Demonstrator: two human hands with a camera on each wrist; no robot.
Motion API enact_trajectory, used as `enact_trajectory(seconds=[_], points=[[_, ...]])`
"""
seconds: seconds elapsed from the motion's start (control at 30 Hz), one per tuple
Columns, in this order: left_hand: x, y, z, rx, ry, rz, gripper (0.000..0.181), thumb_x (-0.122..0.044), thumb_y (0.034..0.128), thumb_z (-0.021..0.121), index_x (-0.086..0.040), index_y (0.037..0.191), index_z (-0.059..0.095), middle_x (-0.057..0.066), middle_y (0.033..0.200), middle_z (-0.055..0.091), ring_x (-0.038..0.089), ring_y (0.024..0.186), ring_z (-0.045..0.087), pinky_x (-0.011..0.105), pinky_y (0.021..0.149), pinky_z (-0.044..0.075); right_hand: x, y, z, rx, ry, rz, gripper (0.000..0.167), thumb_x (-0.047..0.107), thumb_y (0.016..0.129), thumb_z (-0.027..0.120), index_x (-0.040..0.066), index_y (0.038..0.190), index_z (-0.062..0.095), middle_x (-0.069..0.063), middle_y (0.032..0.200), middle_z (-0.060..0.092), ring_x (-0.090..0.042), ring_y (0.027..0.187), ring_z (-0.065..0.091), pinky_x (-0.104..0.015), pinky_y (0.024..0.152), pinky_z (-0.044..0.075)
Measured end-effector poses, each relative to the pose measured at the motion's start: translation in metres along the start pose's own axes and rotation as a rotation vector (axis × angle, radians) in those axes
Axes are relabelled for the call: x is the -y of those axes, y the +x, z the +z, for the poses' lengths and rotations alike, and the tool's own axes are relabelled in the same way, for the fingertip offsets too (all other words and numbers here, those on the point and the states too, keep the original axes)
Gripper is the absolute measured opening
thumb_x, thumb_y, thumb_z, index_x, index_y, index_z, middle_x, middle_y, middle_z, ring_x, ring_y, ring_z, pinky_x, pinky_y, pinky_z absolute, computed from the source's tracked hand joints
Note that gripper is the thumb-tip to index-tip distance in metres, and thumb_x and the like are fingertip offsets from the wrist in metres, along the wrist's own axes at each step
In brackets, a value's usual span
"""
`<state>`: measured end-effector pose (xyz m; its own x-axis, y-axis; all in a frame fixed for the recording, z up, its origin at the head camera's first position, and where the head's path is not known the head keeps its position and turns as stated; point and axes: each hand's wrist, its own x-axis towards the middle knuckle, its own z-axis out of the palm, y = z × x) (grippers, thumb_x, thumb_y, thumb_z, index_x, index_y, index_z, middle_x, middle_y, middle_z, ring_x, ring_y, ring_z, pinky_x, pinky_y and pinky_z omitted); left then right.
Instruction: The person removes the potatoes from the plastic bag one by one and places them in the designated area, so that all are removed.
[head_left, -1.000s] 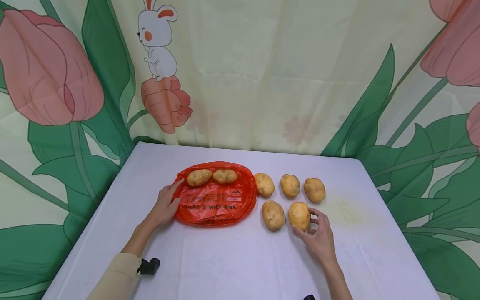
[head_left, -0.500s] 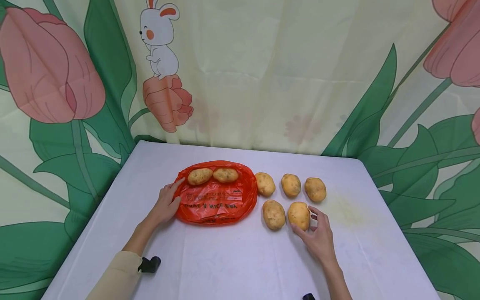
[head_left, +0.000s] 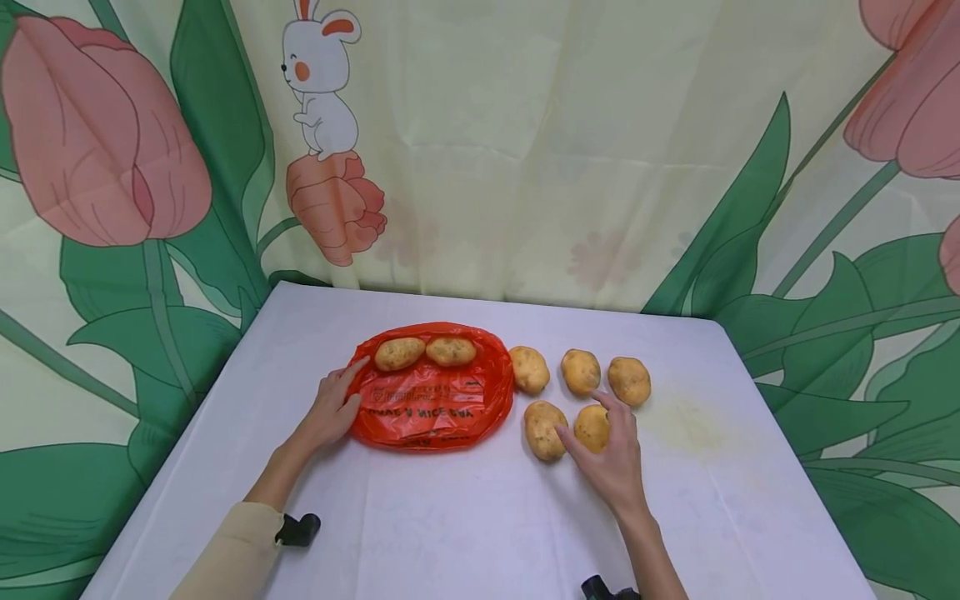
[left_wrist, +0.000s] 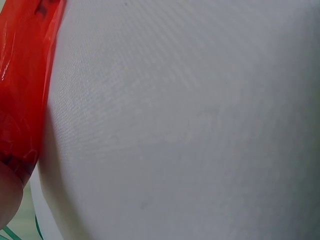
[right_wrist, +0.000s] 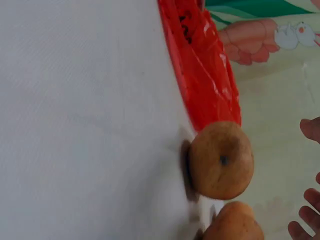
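My left hand rests against the left edge of a red plastic bag, fingers stretched along its rim. In the left wrist view a fingertip touches the bag's side. Two potatoes lie on the bag along its far side. My right hand hovers with spread fingers over the near potatoes, gripping nothing. Under it a potato is partly hidden; another potato lies just left of the thumb. The right wrist view shows that hand's fingers apart from the potatoes.
Farther back stand three more potatoes: one potato beside the bag's right edge, then a potato and a potato. A white cloth covers the table. Behind it hangs a printed curtain.
My right hand has left the right-hand near potato, which it was holding, and moved left and forward above it. The left hand and the bag have stayed put.
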<state>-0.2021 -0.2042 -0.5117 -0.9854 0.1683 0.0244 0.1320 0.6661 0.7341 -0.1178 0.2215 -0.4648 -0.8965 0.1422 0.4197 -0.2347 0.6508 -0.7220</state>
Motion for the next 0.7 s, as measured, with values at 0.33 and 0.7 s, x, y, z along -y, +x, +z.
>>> enact_trajectory(seconds=[0.33, 0.7], points=[[0.004, -0.001, 0.002, -0.019, 0.000, 0.034, 0.062, -0.007, 0.0988, 0.043, -0.010, 0.160, 0.031, 0.031, 0.147, 0.037, 0.046, 0.134, 0.033, 0.068, 0.108, 0.035, 0.041, 0.012, 0.040, 0.123, 0.118, -0.014, 0.068, 0.020, 0.081, 0.086, 0.007, 0.139, 0.052, -0.012, 0.139, 0.054, -0.031, 0.126, 0.052, -0.056, 0.104, 0.044], [0.004, -0.001, 0.001, -0.020, 0.000, 0.035, 0.062, -0.007, 0.0991, 0.043, -0.011, 0.160, 0.031, 0.031, 0.148, 0.037, 0.047, 0.133, 0.034, 0.068, 0.108, 0.034, 0.067, 0.030, 0.087, 0.305, 0.183, 0.027, 0.068, 0.030, 0.086, 0.082, 0.006, 0.142, 0.051, -0.014, 0.141, 0.052, -0.039, 0.130, 0.051, -0.059, 0.107, 0.043]])
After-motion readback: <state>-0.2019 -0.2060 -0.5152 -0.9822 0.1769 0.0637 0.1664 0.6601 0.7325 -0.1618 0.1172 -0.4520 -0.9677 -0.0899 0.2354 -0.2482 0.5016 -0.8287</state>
